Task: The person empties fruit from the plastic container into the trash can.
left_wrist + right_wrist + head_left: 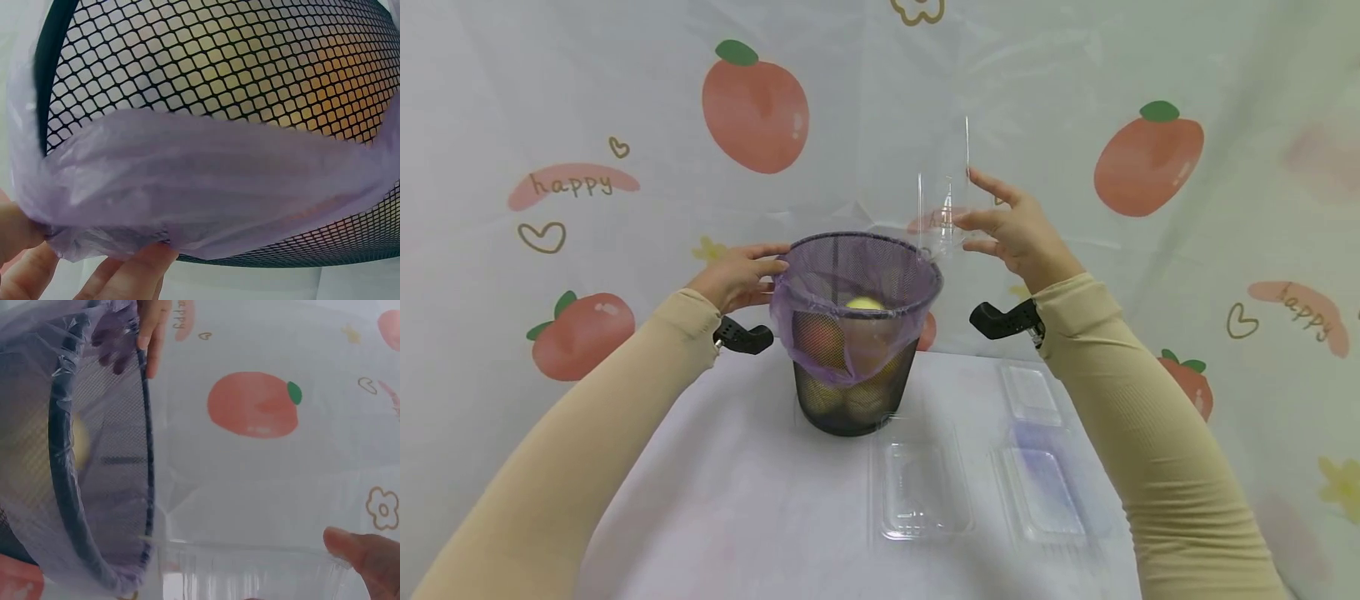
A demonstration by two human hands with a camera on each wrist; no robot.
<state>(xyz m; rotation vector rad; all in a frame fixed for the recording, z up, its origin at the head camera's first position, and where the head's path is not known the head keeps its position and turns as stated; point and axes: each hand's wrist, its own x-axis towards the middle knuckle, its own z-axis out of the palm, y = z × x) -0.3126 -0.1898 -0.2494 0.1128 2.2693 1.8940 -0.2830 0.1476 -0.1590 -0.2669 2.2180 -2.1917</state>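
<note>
A black wire-mesh wastebasket (850,415) stands upright on the table, lined with a thin purple plastic bag (187,169) folded down over its rim. Inside lie several round, fruit-like things, among them a yellow one (865,303) and a reddish one (817,335) that shows through the mesh. At the basket's left rim my left hand (737,277) grips the rim and the bag's edge. Above the right rim, my right hand (1021,235) holds a clear plastic box (250,575) by its edges, tipped on its side. The box's outline is faint against the backdrop.
On the white table (715,508) lie more clear plastic boxes: one in front of the basket (925,492), one to its right (1045,500) and another farther back (1032,393). A printed cloth backdrop (865,100) hangs close behind.
</note>
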